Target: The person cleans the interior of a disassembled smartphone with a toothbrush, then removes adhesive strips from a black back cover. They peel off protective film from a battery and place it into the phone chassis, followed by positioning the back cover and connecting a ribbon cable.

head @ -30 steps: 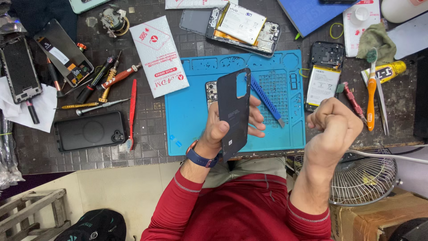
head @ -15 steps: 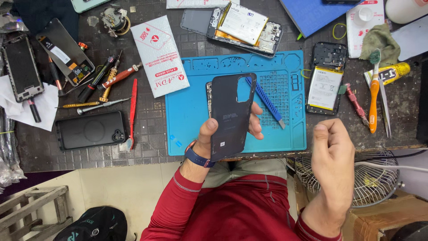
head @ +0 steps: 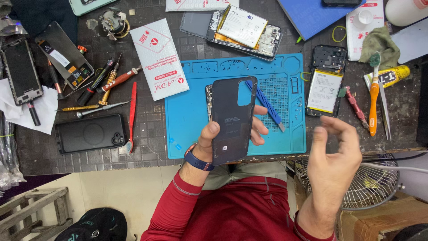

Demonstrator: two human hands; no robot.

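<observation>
My left hand [head: 223, 138] holds a dark phone back cover [head: 232, 120] upright above the blue work mat [head: 191, 116], inner side toward me, camera cutout at its top. A blue watch is on that wrist. My right hand [head: 334, 156] hovers at the table's front edge, right of the cover, fingers loosely spread and blurred, holding nothing. A blue plastic pry tool [head: 267, 105] lies on the mat just behind the cover. A small phone part [head: 208, 100] shows at the cover's left edge.
Two opened phones with batteries showing lie behind [head: 245, 29] and right of the mat [head: 327, 80]. Screwdrivers [head: 104, 85], red tweezers [head: 132, 111], a black phone case [head: 91, 133] and a white packet [head: 158, 58] sit left. A toothbrush [head: 373, 96] and glue tube are right. A wire fan [head: 379, 183] stands below the table edge.
My right hand opened from a fist, dropped lower, then rose back toward the table edge. The back cover stayed in my left hand, nearly still.
</observation>
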